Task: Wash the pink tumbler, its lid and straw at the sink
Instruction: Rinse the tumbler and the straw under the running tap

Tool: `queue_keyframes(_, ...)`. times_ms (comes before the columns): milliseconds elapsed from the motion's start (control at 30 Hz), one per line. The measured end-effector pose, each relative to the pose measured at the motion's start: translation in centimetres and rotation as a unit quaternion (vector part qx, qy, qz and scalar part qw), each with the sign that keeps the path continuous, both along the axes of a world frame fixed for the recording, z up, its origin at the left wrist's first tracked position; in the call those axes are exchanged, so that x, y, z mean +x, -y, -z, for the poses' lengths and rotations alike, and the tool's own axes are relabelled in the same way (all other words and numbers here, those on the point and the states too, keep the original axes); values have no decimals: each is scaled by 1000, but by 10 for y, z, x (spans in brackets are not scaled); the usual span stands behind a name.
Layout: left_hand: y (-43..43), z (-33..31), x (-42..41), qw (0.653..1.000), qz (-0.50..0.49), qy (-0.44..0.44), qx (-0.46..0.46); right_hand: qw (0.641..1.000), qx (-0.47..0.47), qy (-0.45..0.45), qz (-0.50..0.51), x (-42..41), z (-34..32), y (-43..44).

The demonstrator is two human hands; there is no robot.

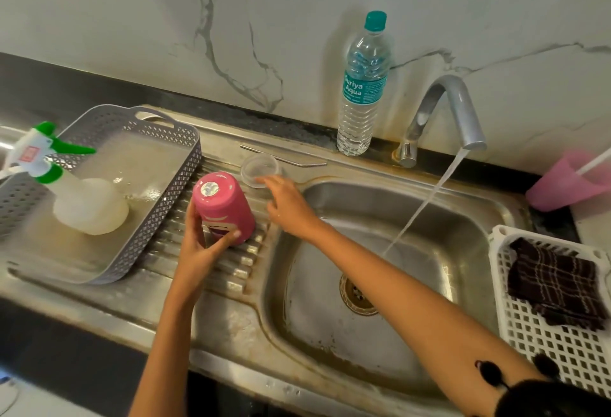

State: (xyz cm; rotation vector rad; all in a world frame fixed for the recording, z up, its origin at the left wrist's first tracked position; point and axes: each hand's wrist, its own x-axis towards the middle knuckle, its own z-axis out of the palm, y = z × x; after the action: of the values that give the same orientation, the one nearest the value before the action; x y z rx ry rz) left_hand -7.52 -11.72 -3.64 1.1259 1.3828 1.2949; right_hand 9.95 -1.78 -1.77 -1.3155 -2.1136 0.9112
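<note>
The pink tumbler (222, 205) stands upside down on the ribbed steel drainboard (231, 271) left of the sink basin (380, 251). My left hand (201, 244) grips its lower side, thumb across the front. Behind it lies the clear round lid (259, 170), and my right hand (286, 201) reaches over with its fingertips touching the lid's near rim. The metal straw (281, 159) lies flat on the steel just beyond the lid.
Water runs from the tap (453, 109) into the basin. A grey basket (109, 191) holding a spray bottle (66, 185) sits left. A water bottle (362, 86) stands at the back. A white basket with a dark cloth (555, 281) and a pink cup (562, 185) are right.
</note>
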Motion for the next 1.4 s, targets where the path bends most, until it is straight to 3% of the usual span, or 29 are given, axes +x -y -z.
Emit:
queue_keyframes(100, 2, 4, 1, 1000, -2, -2, -6, 993, 79, 83, -4, 5, 5, -21)
queue_keyframes(233, 8, 3, 6, 1000, -26, -12, -9, 983, 133, 123, -22, 4, 11, -38)
queue_keyframes(500, 43, 2, 25, 988, -139, -57, -20, 984, 139, 115, 7, 26, 15, -22)
queue_keyframes(733, 76, -21, 72, 957, -258, -94, 93, 987, 103, 110, 58, 115, 11, 42)
queue_keyframes(933, 72, -40, 154, 981, -145, -43, 123, 970, 46, 217, 98, 199, 5, 65)
queue_keyframes(1033, 55, -34, 201, 997, -58, -26, 48, 967, 36, 217, 130, 218, -3, 69)
queue_keyframes(1100, 32, -24, 228, 998, 3, 20, -55, 968, 43, 205, 141, 222, -10, 73)
queue_keyframes(1233, -18, -2, 264, 949, 102, 176, -242, 974, 51, 181, 124, 223, -21, 81)
queue_keyframes(1400, -53, -2, 281, 907, 152, 299, -256, 980, 57, 141, 130, 216, -21, 89)
